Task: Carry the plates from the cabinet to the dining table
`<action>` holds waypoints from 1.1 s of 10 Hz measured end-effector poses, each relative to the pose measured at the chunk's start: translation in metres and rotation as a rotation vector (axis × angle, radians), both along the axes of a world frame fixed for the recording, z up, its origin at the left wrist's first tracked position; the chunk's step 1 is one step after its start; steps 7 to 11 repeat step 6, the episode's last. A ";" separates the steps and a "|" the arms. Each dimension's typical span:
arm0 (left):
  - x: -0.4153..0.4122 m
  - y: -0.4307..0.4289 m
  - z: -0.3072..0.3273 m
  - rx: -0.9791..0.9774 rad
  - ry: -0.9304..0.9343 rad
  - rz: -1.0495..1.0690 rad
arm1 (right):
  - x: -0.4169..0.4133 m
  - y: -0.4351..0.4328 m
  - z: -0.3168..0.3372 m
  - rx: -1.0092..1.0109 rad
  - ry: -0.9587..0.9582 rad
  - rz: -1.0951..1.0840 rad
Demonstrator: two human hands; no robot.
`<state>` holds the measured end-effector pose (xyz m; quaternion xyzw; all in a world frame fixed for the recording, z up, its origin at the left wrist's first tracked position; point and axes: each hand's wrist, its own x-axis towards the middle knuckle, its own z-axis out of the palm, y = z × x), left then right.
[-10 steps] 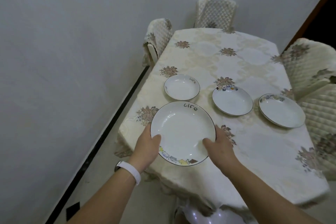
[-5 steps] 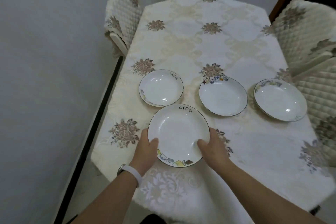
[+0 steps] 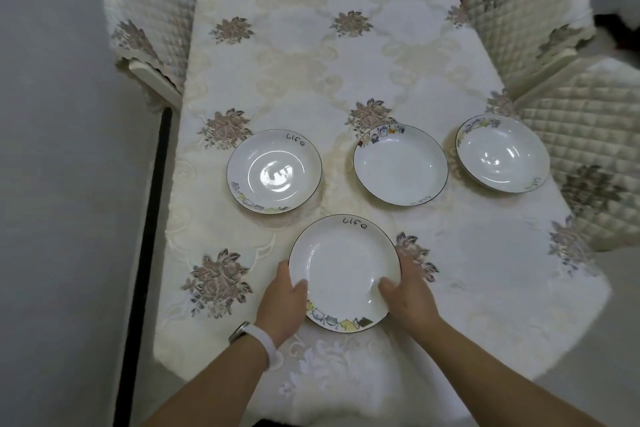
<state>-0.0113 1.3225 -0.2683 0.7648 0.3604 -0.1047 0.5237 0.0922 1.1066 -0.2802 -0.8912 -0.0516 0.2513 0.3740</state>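
Gripping a white plate [image 3: 344, 272] from both sides, the hands sit low in the centre of the frame: the left hand [image 3: 282, 307] clasps the plate's lower-left rim with its thumb on top, the right hand [image 3: 408, 295] clasps the lower-right rim the same way. A white band [image 3: 258, 340] circles the left wrist. This plate has "life" lettered at its far rim and small coloured figures at its near rim; whether it rests on the desk [image 3: 485, 270] or hangs just above it cannot be told. The desk wears a cream cloth with brownish flower motifs. Beyond, across the middle of the frame, three more plates lie apart in a row: left plate [image 3: 274, 172], middle plate [image 3: 400, 165], right plate [image 3: 502, 153] near the desk's right edge. Quilted chairs stand at the upper left [image 3: 149, 21] and upper right [image 3: 526, 10] of the frame.
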 end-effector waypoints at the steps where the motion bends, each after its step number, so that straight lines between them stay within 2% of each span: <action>1: 0.002 0.006 -0.002 0.023 0.016 -0.060 | -0.008 0.000 -0.006 -0.033 0.016 -0.039; 4: 0.005 0.020 0.001 0.200 0.077 -0.245 | -0.004 0.005 -0.008 -0.100 0.020 -0.063; 5: 0.001 0.026 0.004 0.169 0.048 -0.247 | -0.004 0.006 -0.002 -0.108 0.084 -0.108; 6: 0.006 0.036 0.011 0.132 -0.066 -0.167 | -0.004 0.006 0.011 -0.119 0.053 -0.168; 11: 0.006 0.036 0.011 0.132 -0.066 -0.167 | -0.004 0.006 0.011 -0.119 0.053 -0.168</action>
